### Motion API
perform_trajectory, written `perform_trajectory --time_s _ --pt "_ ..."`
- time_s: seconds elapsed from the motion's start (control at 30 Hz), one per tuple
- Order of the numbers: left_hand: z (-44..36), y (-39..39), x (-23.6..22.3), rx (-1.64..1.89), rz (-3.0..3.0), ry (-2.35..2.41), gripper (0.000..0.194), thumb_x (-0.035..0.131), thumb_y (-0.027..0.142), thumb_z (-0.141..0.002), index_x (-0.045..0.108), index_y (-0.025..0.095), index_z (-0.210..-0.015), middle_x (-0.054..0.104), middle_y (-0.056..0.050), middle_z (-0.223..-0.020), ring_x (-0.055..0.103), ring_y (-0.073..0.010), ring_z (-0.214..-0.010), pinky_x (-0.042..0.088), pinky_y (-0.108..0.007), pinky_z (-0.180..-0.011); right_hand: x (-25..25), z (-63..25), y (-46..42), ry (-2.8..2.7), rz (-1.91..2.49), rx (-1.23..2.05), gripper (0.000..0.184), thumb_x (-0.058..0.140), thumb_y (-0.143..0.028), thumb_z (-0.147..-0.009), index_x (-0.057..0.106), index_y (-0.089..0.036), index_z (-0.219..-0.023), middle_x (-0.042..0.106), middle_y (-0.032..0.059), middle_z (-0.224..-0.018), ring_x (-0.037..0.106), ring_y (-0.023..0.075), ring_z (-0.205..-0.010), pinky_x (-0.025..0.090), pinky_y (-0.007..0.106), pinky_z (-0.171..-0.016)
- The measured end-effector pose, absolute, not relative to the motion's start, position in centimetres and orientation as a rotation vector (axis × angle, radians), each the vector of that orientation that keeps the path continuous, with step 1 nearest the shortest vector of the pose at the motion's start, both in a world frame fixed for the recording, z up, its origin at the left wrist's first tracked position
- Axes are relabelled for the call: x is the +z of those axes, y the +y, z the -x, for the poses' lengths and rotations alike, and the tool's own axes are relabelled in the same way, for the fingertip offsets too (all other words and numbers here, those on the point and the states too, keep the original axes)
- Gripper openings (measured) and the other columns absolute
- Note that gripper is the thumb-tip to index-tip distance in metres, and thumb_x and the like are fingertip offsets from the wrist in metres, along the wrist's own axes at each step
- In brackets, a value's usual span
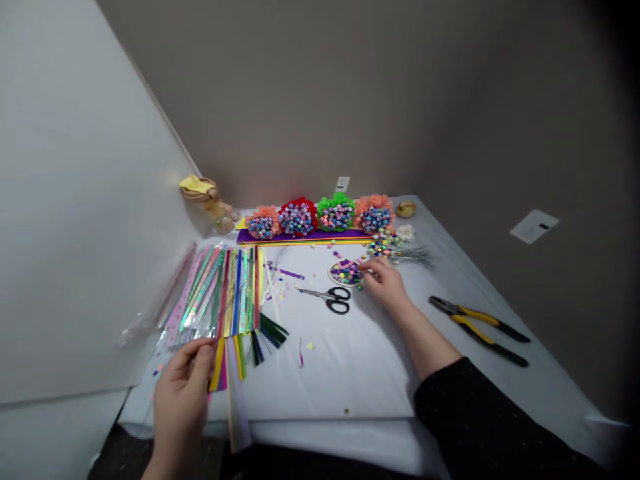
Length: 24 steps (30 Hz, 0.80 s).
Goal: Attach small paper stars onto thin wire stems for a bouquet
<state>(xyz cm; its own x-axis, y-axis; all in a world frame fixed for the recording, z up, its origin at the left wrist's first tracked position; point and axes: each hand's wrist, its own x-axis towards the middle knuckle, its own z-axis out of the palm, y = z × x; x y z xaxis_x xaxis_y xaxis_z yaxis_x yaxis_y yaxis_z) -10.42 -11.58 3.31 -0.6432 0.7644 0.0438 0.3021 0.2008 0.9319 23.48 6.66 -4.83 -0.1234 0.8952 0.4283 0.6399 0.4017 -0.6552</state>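
My left hand [184, 387] is closed in a pinch at the lower end of the fanned paper strips [233, 293]. Whatever lies between its fingertips is too thin or hidden to name. My right hand [385, 283] reaches to a small oval dish [332, 279] filled with tiny colourful paper stars [346, 270]. Its fingertips are together at the dish's right rim, and I cannot make out what they hold. Between the hands, black-handled scissors [336, 300] lie with blades slightly apart. Loose strips, yellow and pale purple [237, 407], hang toward the table's front edge.
Several crepe-paper bouquets with star centres [297, 218] stand along the back on stacked coloured sheets [310, 236]. Star-tipped wires [417, 256] lie behind my right hand. Yellow-and-black pliers [480, 327] rest at right. A gold basket-like ornament [200, 190] stands back left, beside the white panel [80, 200].
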Motion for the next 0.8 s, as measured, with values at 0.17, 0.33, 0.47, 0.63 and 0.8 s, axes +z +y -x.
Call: perform_trajectory --time_s 0.17,0.33,0.47,0.63,0.8 --pt "14.6 -13.7 2.8 1.246 -1.015 2.327 0.040 0.062 0.048 -0.068 0.063 0.018 -0.094 0.065 -0.004 -0.080 0.061 -0.0191 -0.069 0.049 -0.029 -0.060 -5.2 -22.3 5.8 -2.200 1.036 0.345 0.031 0.049 -0.011 -0.079 0.071 -0.024 -0.096 0.062 0.0079 -0.108 0.048 0.0252 -0.104 0.038 0.047 -0.093" --pt "18.5 -14.7 2.2 0.682 -1.530 2.636 0.033 0.050 0.045 -0.076 0.065 0.018 -0.086 0.064 -0.009 -0.080 0.060 -0.0261 -0.075 0.048 -0.040 -0.073 -5.4 -22.4 5.6 -2.233 1.156 0.273 0.029 0.052 -0.013 -0.078 0.072 -0.026 -0.096 0.059 0.0080 -0.117 0.044 0.0293 -0.111 0.037 0.052 -0.094" --pt "17.5 -13.8 2.2 0.458 -1.741 2.498 0.032 0.045 0.044 -0.081 0.065 0.019 -0.087 0.066 -0.010 -0.092 0.061 -0.0268 -0.087 0.046 -0.038 -0.082 -5.2 -22.3 5.6 -2.221 1.134 0.268 0.029 0.052 -0.014 -0.079 0.072 -0.026 -0.095 0.059 0.0083 -0.116 0.044 0.0294 -0.113 0.038 0.052 -0.094" --pt "14.6 -11.0 2.9 0.207 -1.864 2.403 0.032 0.041 0.039 -0.085 0.066 0.019 -0.088 0.066 -0.009 -0.091 0.060 -0.0270 -0.088 0.045 -0.038 -0.081 -5.2 -22.0 5.5 -2.174 1.064 0.295 0.027 0.050 -0.013 -0.079 0.071 -0.024 -0.093 0.061 0.0086 -0.109 0.047 0.0270 -0.107 0.038 0.050 -0.096" --pt "12.2 -8.0 3.7 0.268 -1.993 2.202 0.029 0.049 0.039 -0.082 0.066 0.018 -0.092 0.066 -0.010 -0.092 0.061 -0.0273 -0.088 0.046 -0.038 -0.080 -5.6 -22.1 5.7 -2.141 1.095 0.304 0.025 0.050 -0.013 -0.079 0.071 -0.021 -0.090 0.061 0.0095 -0.106 0.048 0.0270 -0.106 0.039 0.049 -0.095"
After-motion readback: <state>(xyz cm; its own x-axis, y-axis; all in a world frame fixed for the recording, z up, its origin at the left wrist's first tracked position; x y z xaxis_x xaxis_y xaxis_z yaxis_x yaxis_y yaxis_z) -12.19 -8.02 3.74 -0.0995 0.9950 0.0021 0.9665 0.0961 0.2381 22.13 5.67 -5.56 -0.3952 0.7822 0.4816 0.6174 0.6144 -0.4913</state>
